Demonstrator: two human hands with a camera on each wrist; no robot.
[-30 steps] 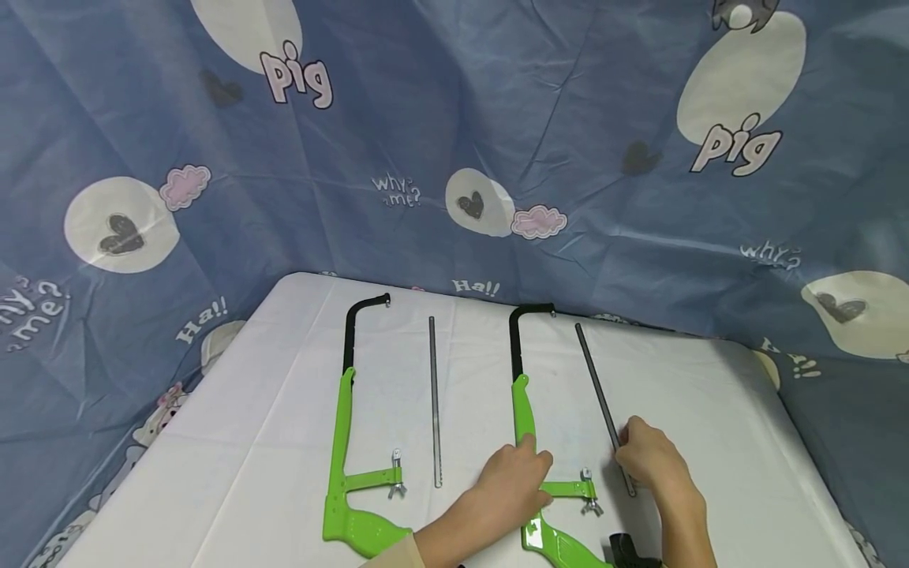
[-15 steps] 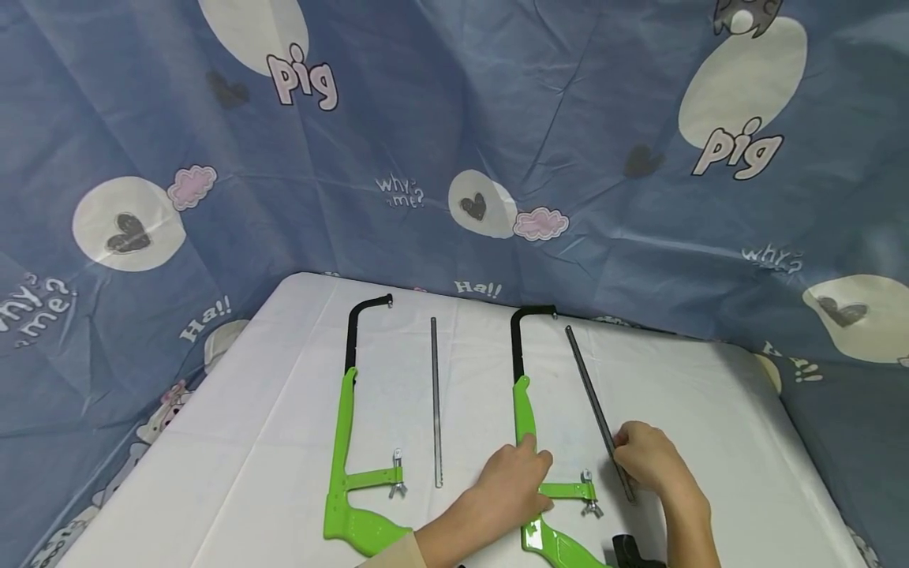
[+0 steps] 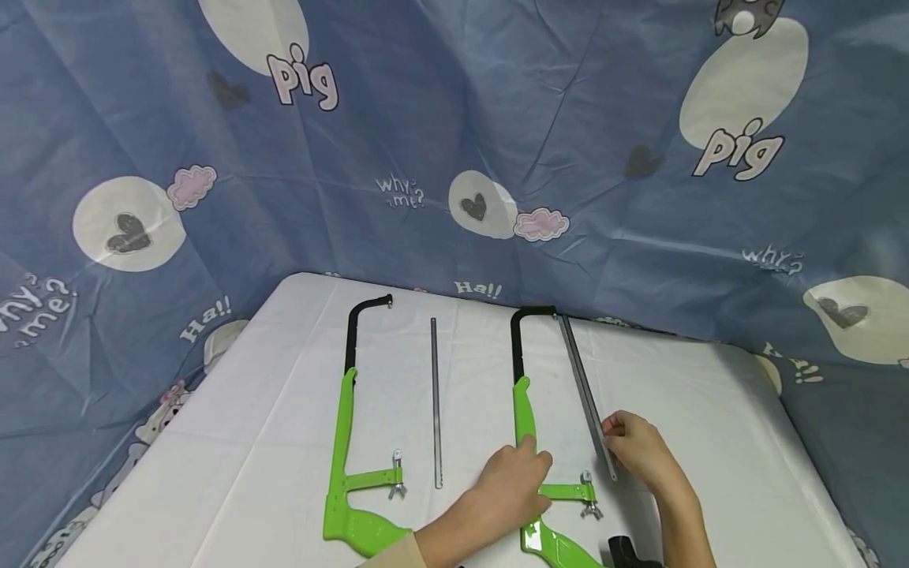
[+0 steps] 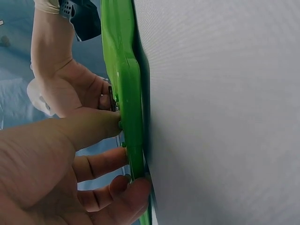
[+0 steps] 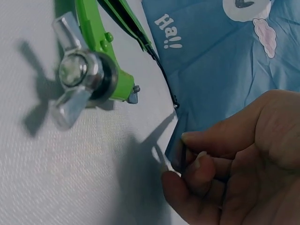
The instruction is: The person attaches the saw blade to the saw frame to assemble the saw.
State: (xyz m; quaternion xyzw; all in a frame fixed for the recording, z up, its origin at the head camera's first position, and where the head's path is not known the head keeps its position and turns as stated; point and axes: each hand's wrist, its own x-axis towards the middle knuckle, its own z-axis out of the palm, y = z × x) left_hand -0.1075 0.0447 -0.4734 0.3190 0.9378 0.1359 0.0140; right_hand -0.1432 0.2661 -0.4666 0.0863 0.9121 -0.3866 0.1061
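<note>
A green hacksaw frame [image 3: 524,410] with a black far arm lies on the white table [image 3: 710,410]. My left hand [image 3: 536,465] grips it near the handle, and in the left wrist view my fingers [image 4: 108,154] curl round the green frame [image 4: 126,93]. My right hand [image 3: 609,430] pinches a loose grey saw blade [image 3: 578,371]. The blade's far end lies close to the frame's black tip. In the right wrist view my fingertips [image 5: 197,161] pinch the thin blade [image 5: 182,152] beside the frame's wing nut [image 5: 75,75].
A second green hacksaw frame [image 3: 344,442] and its loose blade [image 3: 435,394] lie to the left on the table. Blue cartoon-print cloth [image 3: 454,142] hangs behind and around the table. The table's far edge meets the cloth.
My right hand has shifted a little left and away, swinging the blade's far end left, up to the frame's black tip. The left hand has stayed on the frame.
</note>
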